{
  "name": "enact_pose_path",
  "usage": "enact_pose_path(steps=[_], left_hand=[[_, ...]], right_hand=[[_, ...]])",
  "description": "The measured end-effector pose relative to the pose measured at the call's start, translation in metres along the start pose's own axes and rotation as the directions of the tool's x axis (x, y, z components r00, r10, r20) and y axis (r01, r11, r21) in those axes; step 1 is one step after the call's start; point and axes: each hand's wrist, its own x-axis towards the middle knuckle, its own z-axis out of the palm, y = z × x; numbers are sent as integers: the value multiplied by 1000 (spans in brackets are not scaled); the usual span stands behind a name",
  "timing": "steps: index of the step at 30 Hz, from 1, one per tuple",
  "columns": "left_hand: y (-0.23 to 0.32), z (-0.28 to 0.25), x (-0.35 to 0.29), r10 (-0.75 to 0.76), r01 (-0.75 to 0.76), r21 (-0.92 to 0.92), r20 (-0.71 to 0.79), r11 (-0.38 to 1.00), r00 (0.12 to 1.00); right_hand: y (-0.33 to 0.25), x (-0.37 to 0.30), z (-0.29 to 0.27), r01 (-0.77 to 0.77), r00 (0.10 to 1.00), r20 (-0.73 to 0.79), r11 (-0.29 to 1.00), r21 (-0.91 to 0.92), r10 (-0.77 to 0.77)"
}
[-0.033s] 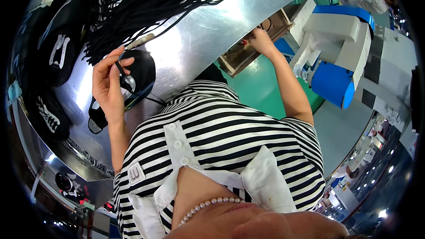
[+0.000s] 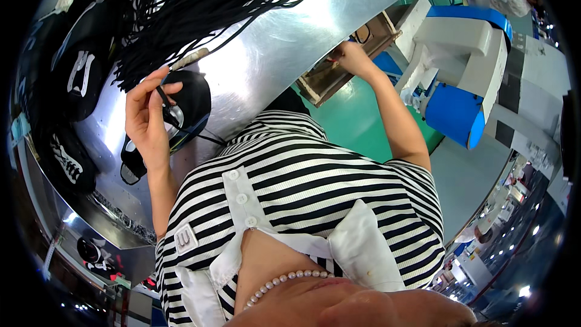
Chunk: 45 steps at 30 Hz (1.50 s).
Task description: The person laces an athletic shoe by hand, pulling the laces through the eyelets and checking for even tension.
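My left hand [image 2: 147, 112] is raised over the metal table, thumb and fingers closed on a black shoelace [image 2: 163, 95]. Under it lies a black shoe [image 2: 193, 88], partly hidden by the hand; thin black cords trail from it toward my shirt. By the index fingertip is a tool with a tan wrapped handle [image 2: 190, 59] and a thin metal shaft; whether the hand grips it, I cannot tell. My right hand [image 2: 352, 59] reaches down into an open wooden drawer [image 2: 327, 89] at the table's edge. Its fingertips are hidden, near a small red item.
A heap of black laces [image 2: 212, 3] spreads over the far side of the metal table [image 2: 254, 54]. Several black shoes [image 2: 78, 79] line the left. A blue and white machine [image 2: 454, 79] stands to the right, beyond the green floor [image 2: 357, 121]. People appear farther off.
My right hand has shifted slightly left within the drawer. The wrapped handle and the fingertips of my left hand have moved a little; the lace stays pinched.
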Motion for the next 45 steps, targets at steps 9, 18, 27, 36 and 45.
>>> enact_pose_path(steps=[9,18,27,36,45], left_hand=[[8,13,-7,-11,11,128,-5,992,1000],[11,23,-16,-6,9,156,-18,988,1000],[3,25,-21,-21,29,98,-74,995,997],[-2,16,-26,-69,66,-85,-35,994,997],[1,7,-22,-117,114,-118,-22,986,993]], right_hand=[[11,0,24,238,889,456,802,-548,48],[19,4,10,92,949,268,667,-739,166],[5,18,26,24,927,256,636,-772,276],[13,19,20,-43,874,359,787,-616,328],[9,12,-50,19,789,578,933,-359,207]])
